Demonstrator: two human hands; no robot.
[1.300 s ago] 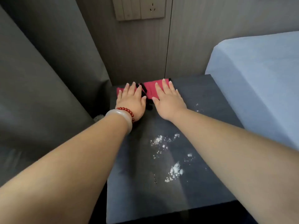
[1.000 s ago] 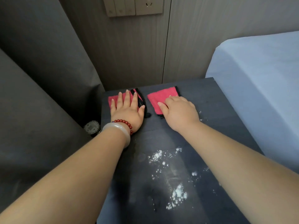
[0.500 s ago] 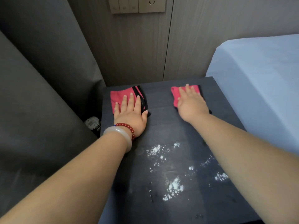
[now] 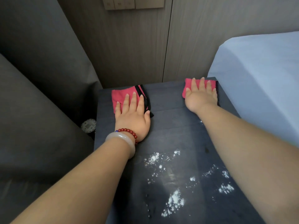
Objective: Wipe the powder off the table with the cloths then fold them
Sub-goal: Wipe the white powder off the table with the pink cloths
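Cloths pink, black-trimmed; left hand, right hand pressing flat, fingers straight.

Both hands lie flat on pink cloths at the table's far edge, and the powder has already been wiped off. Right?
No: the head view shows powder scattered on the table, nearer than the left hand and right hand. The rest holds.

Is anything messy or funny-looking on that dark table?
Yes: white powder lies spilled in scattered clumps on the near half of the dark grey table. The black-edged pink cloths, one under the flat left hand, one under the right hand, sit at the far end, away from it.
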